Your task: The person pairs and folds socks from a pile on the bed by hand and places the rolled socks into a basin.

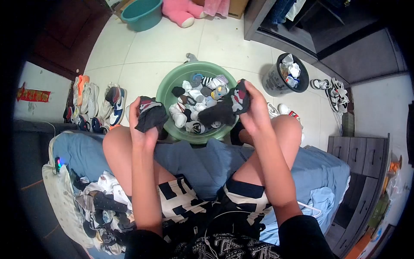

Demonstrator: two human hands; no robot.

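Two dark grey socks with a red and white pattern are held up, one in each hand. My left hand (140, 125) is closed on one dark sock (152, 115), left of the basin. My right hand (255, 108) grips the other dark sock (220, 111), whose far part hangs over the basin's right side. Between and beyond the hands stands a green basin (166, 82) on the floor. Inside it lie several rolled socks (198, 97), mostly white, with some black, grey and striped ones.
Loose socks and clothes (105, 200) are heaped on the bed (194, 162) at left. Shoes (92, 101) line the wall at left. A black trash bin (276, 82) stands right of the basin. Farther back are a teal tub (140, 17) and a pink plush toy (181, 12).
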